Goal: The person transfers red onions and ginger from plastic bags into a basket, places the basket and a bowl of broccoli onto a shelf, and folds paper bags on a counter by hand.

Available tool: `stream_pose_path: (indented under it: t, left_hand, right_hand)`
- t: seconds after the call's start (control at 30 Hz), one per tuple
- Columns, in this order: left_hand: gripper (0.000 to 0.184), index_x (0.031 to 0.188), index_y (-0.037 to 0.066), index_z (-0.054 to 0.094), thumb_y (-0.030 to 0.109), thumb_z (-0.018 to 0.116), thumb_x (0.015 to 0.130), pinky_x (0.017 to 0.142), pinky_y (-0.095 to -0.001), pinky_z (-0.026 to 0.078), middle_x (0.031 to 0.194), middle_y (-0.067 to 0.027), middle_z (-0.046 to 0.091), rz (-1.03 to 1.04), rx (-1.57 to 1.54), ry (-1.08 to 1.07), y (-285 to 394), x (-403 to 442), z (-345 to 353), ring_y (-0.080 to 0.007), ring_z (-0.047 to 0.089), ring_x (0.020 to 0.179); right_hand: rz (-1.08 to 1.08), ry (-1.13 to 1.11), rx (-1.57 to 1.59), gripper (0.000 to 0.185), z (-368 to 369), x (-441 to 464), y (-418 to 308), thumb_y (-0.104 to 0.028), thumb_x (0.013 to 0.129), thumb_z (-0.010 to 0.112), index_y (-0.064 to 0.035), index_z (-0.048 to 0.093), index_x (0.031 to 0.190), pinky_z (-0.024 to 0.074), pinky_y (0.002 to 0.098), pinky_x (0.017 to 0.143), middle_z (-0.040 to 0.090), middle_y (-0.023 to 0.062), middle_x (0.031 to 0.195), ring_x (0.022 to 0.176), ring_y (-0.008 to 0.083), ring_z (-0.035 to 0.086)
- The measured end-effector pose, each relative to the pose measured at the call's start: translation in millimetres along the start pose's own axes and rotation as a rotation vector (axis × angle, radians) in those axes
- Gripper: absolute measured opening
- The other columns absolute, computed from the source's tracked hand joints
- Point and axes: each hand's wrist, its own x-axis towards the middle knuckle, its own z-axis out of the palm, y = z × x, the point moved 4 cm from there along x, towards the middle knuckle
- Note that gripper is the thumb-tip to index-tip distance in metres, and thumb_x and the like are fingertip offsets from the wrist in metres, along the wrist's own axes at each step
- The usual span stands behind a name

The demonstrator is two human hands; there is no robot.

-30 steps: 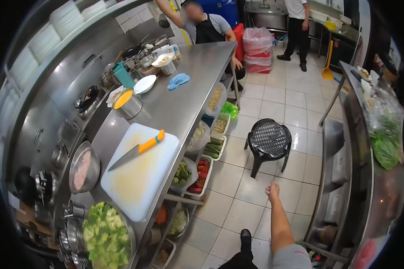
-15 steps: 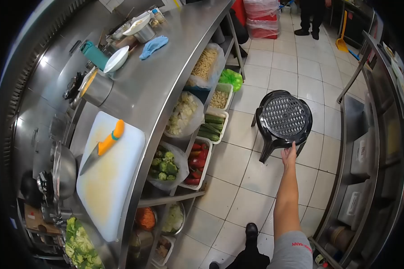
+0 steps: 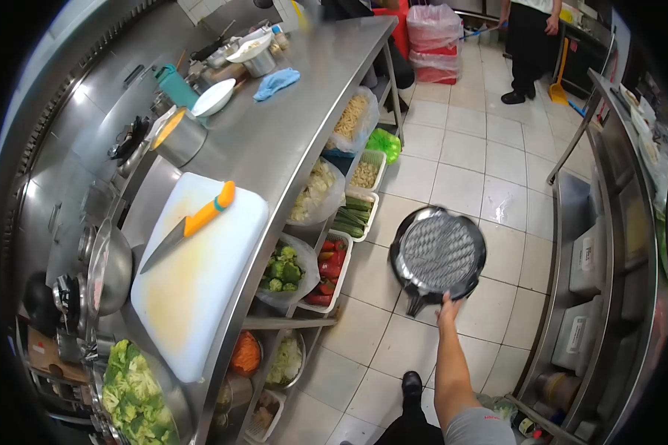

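My right hand (image 3: pixel 448 307) grips the near edge of a black plastic stool (image 3: pixel 438 251) with a perforated round seat, the fingers partly hidden at its rim. The stool is over the tiled floor in the aisle, slightly blurred. My left hand is out of the picture. On the steel counter at the left lies a white cutting board (image 3: pixel 200 274), with an orange-handled knife (image 3: pixel 189 225) across it. Below the board is a bowl of chopped green leaves (image 3: pixel 137 397).
Shelves under the counter hold broccoli (image 3: pixel 283 270), red peppers (image 3: pixel 332 268) and other vegetables. A steel shelf unit (image 3: pixel 568 193) bounds the aisle on the right. Red wrapped crates (image 3: pixel 433 44) and a person in black trousers (image 3: pixel 527 52) are at the back.
My right hand has closed on the stool's edge, and the stool has moved nearer to me and toward the counter. Earlier the hand was reaching for it.
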Motion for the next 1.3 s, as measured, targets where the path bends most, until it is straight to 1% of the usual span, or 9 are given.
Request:
stream_pose_path:
  t: [0.07,0.23,0.4,0.53,0.7,0.87,0.97,1.23,1.3]
  left_hand:
    - [0.029,0.105,0.006,0.059,0.022,0.053,0.081,0.079,-0.0417,0.044,0.107,-0.0131,0.058,0.041,-0.017,-0.018,-12,1,0,-0.0269,0.056,0.095]
    - [0.031,0.107,0.006,0.059,0.023,0.053,0.082,0.08,-0.0412,0.044,0.107,-0.0124,0.058,0.162,-0.075,-0.078,-63,-3,-6,-0.0261,0.055,0.095]
    - [0.032,0.108,0.006,0.058,0.024,0.052,0.083,0.08,-0.0408,0.044,0.108,-0.0118,0.058,0.237,-0.13,-0.141,-150,-9,-21,-0.0254,0.055,0.096]
    - [0.033,0.11,0.006,0.058,0.025,0.052,0.084,0.08,-0.0404,0.044,0.109,-0.0112,0.058,0.21,-0.178,-0.168,-220,-19,-41,-0.0247,0.055,0.096]
    - [0.034,0.111,0.006,0.057,0.026,0.051,0.085,0.081,-0.04,0.044,0.109,-0.0105,0.058,0.134,-0.228,-0.193,-286,-28,-51,-0.024,0.055,0.097]
    - [0.035,0.113,0.006,0.056,0.027,0.051,0.086,0.081,-0.0395,0.044,0.11,-0.0098,0.058,0.095,-0.235,-0.223,-320,-35,-45,-0.0232,0.054,0.098]
    - [0.036,0.114,0.006,0.056,0.028,0.05,0.086,0.082,-0.0393,0.044,0.11,-0.0094,0.057,0.093,-0.232,-0.243,-325,-41,-39,-0.0227,0.054,0.098]
    - [0.038,0.116,0.006,0.055,0.03,0.049,0.088,0.082,-0.0386,0.044,0.111,-0.0083,0.057,0.042,-0.226,-0.282,-343,-57,-28,-0.0215,0.054,0.099]
    - [0.038,0.117,0.007,0.055,0.03,0.049,0.088,0.083,-0.0384,0.044,0.112,-0.0081,0.057,0.012,-0.225,-0.299,-353,-63,-24,-0.0212,0.053,0.099]
  right_hand:
    - [0.044,-0.072,-0.09,0.07,-19,-56,15,-0.026,0.084,0.06,-0.0142,0.018,0.14,0.0452,0.0353,0.051,0.04,0.0116,0.13,0.099,0.0284,0.051]
    - [0.186,-0.136,-0.179,0.052,-51,-138,102,-0.026,0.088,0.055,-0.0198,0.025,0.131,0.0467,0.0438,0.061,0.042,0.0077,0.128,0.101,0.0275,0.05]
    - [0.127,-0.099,-0.276,0.074,-77,-240,158,-0.017,0.086,0.056,-0.0161,0.006,0.141,0.0466,0.0334,0.05,0.044,0.0179,0.122,0.091,0.024,0.053]
    - [-0.035,-0.062,-0.29,0.078,-105,-258,272,-0.013,0.085,0.058,-0.0121,0.004,0.142,0.0478,0.0376,0.078,0.04,0.023,0.127,0.106,0.0311,0.049]
    - [0.007,-0.138,-0.351,0.078,-151,-309,364,-0.022,0.088,0.055,-0.0266,-0.003,0.141,0.0487,0.0497,0.068,0.03,0.0148,0.137,0.109,0.0369,0.044]
    - [-0.171,-0.235,-0.384,0.075,-189,-347,366,-0.011,0.088,0.052,-0.0162,0.001,0.142,0.0443,0.0408,0.087,0.035,0.016,0.135,0.116,0.0318,0.041]
    - [-0.249,-0.269,-0.337,0.066,-201,-363,343,-0.002,0.088,0.048,-0.0021,0.009,0.14,0.0276,0.0285,0.102,0.036,0.0176,0.135,0.121,0.0249,0.039]
    - [-0.214,-0.156,-0.428,0.063,-208,-385,335,-0.014,0.087,0.052,0.0027,0.019,0.137,0.0332,0.0358,0.099,0.047,0.0286,0.123,0.114,0.0382,0.047]
    - [-0.252,-0.034,-0.5,0.061,-208,-382,347,-0.02,0.09,0.05,-0.004,0.018,0.139,0.0479,0.0385,0.081,0.053,0.0256,0.113,0.096,0.0358,0.057]
